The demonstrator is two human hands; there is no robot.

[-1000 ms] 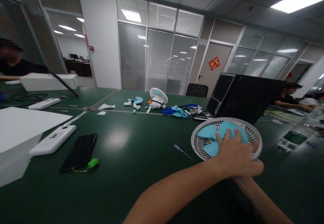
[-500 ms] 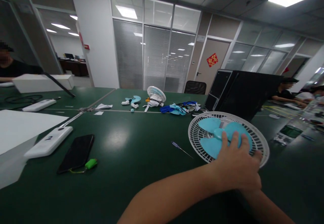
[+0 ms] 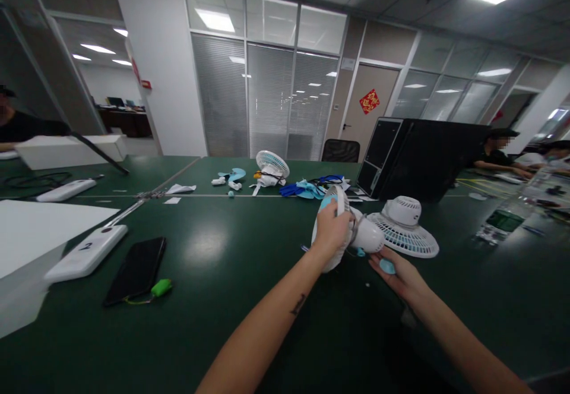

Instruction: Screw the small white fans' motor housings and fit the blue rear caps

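Observation:
My left hand (image 3: 332,227) grips the rim of a small white fan (image 3: 367,235), which is tilted on its side above the table. A blue blade shows inside its grille. Below the fan's rounded back, my right hand (image 3: 403,275) is turned palm up with a light blue plastic piece (image 3: 386,266) in its fingers. Whether these fingertips touch the fan I cannot tell. Just behind, another white fan head (image 3: 405,233) lies grille down on the table. A screwdriver (image 3: 304,248) is mostly hidden behind the held fan.
A black computer case (image 3: 427,156) stands behind the fans, with a water bottle (image 3: 503,221) to its right. At the back are another small fan (image 3: 271,168) and blue gloves (image 3: 307,189). A black phone (image 3: 136,269) and white power strip (image 3: 86,254) lie left.
The fan has turned from blades facing me onto its side and shifted left. My hands have separated, with the left on the rim. The grille-down fan head and the light blue piece now show.

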